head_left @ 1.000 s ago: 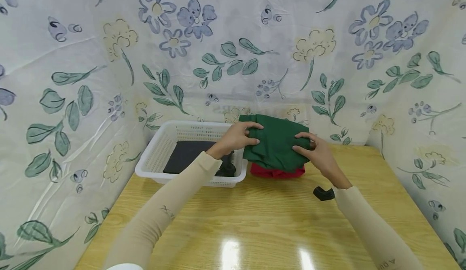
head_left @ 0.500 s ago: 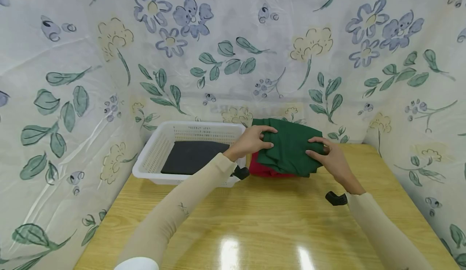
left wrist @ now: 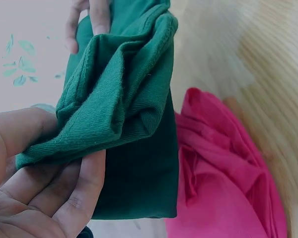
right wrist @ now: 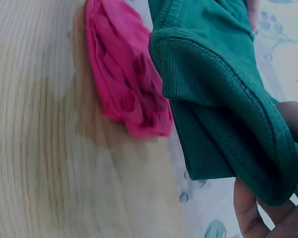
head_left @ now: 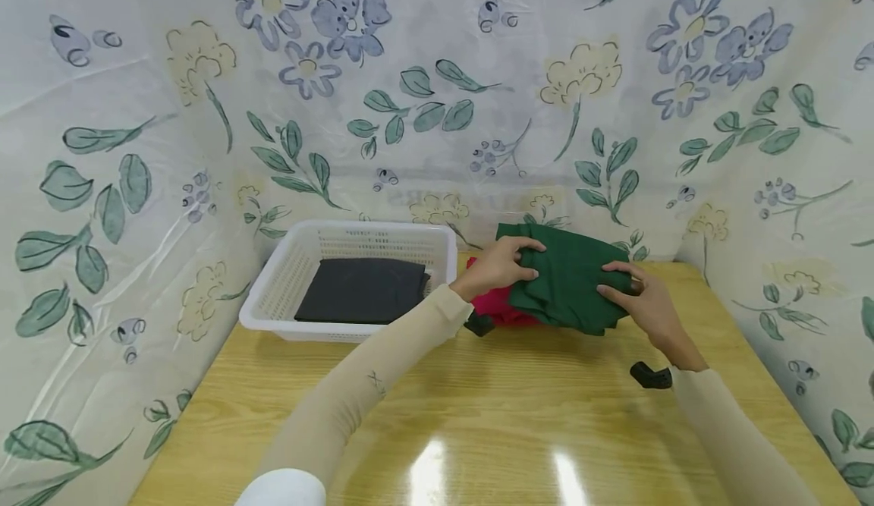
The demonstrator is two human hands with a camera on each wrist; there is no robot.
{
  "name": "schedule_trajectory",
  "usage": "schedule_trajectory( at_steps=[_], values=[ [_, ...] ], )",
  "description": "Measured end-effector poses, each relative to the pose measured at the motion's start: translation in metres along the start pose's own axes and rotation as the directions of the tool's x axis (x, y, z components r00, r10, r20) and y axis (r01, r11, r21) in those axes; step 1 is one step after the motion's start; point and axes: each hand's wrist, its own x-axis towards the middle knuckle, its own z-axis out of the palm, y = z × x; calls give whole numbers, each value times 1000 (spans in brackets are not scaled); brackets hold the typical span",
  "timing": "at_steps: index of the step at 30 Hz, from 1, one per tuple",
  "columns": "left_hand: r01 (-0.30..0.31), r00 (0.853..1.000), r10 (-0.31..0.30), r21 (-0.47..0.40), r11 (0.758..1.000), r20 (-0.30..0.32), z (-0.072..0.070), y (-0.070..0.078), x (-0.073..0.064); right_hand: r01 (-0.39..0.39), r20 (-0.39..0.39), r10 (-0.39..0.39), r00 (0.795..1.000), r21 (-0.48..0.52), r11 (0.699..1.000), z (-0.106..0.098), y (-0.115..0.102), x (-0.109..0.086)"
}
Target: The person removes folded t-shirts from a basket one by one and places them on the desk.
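A folded green garment (head_left: 573, 275) is held up between my two hands over the right part of the table. My left hand (head_left: 497, 269) pinches its left end, thumb on one side and fingers beneath, as the left wrist view shows on the ribbed green fabric (left wrist: 104, 104). At the opposite end my right hand (head_left: 645, 301) grips the other edge, whose stitched fold (right wrist: 228, 94) hangs in the right wrist view. Below and to the left lies a folded red-pink garment (head_left: 497, 305) on the table, partly covered by the green one and my left hand.
Left of the red-pink garment stands a white plastic basket (head_left: 273, 316) with a folded black garment (head_left: 365, 290) inside. The wooden table (head_left: 519, 415) runs back to a floral curtain (head_left: 410, 149). A black strap piece (head_left: 650, 375) juts from my right sleeve.
Both hands have carried the green garment to the right, from beside the basket's edge. More of the red-pink garment shows on its left, and the black garment in the basket is less covered by my arm.
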Motion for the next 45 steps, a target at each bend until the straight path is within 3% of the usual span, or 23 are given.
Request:
schedule_trajectory(
  at_steps=[6,10,16,22,28,34,45],
  values=[
    [-44,999,44,-1,999,-12,17,4,9,-10,-30,10,1000,-8,1000,-11,9,-5],
    [-45,999,45,-19,999,-6,31,4,16,-30,-44,29,999,-32,999,-18,16,-9],
    [-49,999,50,45,998,-19,51,5,25,-52,-59,50,997,-40,998,-30,28,-14],
    [-55,998,56,44,998,-31,69,3,32,-75,-63,70,996,-76,994,-37,38,-17],
    [-45,998,46,29,999,-32,83,1,38,-80,-69,72,995,-119,990,-43,46,-20],
    [-44,998,48,66,997,-50,95,-2,45,-114,-71,105,992,-152,982,-50,53,-22],
    [-23,996,25,34,999,-84,113,-20,48,-82,-87,62,994,-251,965,-51,67,-13]
  ],
)
